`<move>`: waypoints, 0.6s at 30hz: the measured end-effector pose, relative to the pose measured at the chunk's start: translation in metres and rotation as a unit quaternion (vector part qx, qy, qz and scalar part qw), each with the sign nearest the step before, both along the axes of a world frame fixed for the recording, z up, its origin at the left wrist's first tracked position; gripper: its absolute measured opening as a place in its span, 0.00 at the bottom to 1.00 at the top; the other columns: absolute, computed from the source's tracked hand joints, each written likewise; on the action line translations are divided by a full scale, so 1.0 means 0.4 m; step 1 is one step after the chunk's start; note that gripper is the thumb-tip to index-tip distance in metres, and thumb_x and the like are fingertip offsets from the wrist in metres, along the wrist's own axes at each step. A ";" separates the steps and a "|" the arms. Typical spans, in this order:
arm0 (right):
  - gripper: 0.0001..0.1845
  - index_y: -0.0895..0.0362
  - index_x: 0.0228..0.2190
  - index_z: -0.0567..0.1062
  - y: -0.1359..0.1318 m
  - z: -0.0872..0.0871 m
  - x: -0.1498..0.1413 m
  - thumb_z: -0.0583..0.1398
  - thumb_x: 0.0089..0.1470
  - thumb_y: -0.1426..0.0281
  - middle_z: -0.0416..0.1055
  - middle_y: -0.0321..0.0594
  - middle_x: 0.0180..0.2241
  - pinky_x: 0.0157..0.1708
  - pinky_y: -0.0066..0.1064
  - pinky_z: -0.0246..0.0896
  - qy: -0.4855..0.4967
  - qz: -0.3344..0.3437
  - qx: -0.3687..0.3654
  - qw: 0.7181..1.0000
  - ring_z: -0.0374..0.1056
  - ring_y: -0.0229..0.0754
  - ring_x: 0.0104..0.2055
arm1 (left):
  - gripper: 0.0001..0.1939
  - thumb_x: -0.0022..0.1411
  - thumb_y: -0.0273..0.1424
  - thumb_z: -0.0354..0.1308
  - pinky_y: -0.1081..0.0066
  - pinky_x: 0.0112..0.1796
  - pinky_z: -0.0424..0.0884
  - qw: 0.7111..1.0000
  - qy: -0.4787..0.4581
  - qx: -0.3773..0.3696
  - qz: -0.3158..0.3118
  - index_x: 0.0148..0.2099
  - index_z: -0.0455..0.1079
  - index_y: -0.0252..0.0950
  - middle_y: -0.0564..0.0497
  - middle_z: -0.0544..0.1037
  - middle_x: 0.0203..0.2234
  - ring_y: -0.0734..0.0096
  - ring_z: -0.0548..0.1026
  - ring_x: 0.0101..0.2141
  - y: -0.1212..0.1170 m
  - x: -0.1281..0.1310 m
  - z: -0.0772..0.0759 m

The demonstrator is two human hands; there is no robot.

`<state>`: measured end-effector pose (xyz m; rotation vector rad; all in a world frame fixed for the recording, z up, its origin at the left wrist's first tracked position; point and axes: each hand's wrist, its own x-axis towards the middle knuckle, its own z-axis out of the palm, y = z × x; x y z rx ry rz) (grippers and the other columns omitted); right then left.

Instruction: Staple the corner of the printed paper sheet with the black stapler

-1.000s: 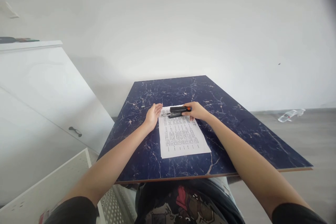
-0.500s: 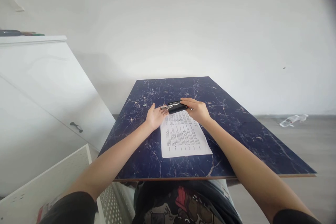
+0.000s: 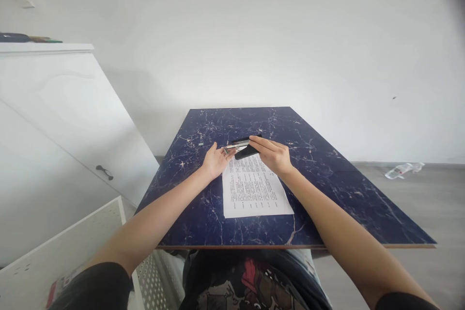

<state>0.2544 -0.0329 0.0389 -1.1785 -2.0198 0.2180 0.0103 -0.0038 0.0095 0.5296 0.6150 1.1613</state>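
Observation:
My right hand [image 3: 275, 155] grips a black stapler [image 3: 247, 151] from its right end, with fingers wrapped over it. The stapler is swung apart, and a silvery metal strip shows between its black halves. Palm up, my left hand [image 3: 215, 161] is at the stapler's left end, its fingers stretched out under the metal part. A small shiny bit appears at those fingertips, too small to make out. Beneath the stapler, printed paper sheets [image 3: 254, 189] lie on the dark blue marbled table [image 3: 196, 227].
A small pale piece [image 3: 201, 144] lies on the table left of the stapler. To the left are a white cabinet [image 3: 54, 121] and a white perforated bin [image 3: 65, 247]. Some clear plastic [image 3: 404, 170] is on the floor at the right, by the wall.
The stapler has tilted in my right hand, and its black halves show wider apart with more of the metal strip visible. My left hand has barely moved. The paper stays put.

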 end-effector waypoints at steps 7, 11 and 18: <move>0.20 0.45 0.49 0.82 0.005 0.002 0.007 0.55 0.63 0.69 0.74 0.35 0.58 0.59 0.47 0.69 0.057 -0.068 0.035 0.995 0.69 0.53 0.61 | 0.25 0.75 0.44 0.43 0.52 0.61 0.71 1.000 -0.007 0.021 -0.019 0.56 0.69 0.29 0.29 0.77 0.52 0.48 0.74 0.59 0.000 -0.006 -0.002; 0.18 0.48 0.48 0.82 0.010 0.011 0.011 0.58 0.59 0.68 0.75 0.39 0.57 0.54 0.47 0.73 0.156 -0.088 0.072 0.981 0.71 0.55 0.58 | 0.22 0.75 0.41 0.44 0.54 0.61 0.71 1.000 -0.010 0.016 0.012 0.52 0.72 0.29 0.31 0.78 0.49 0.51 0.76 0.57 0.004 -0.011 -0.001; 0.21 0.57 0.43 0.83 0.067 -0.019 0.058 0.68 0.48 0.60 0.80 0.44 0.37 0.39 0.41 0.71 0.213 -0.155 -0.017 0.964 0.75 0.51 0.38 | 0.07 0.67 0.24 0.53 0.70 0.40 0.75 0.992 0.029 0.010 0.125 0.38 0.72 0.33 0.49 0.76 0.27 0.74 0.75 0.29 0.014 -0.019 0.003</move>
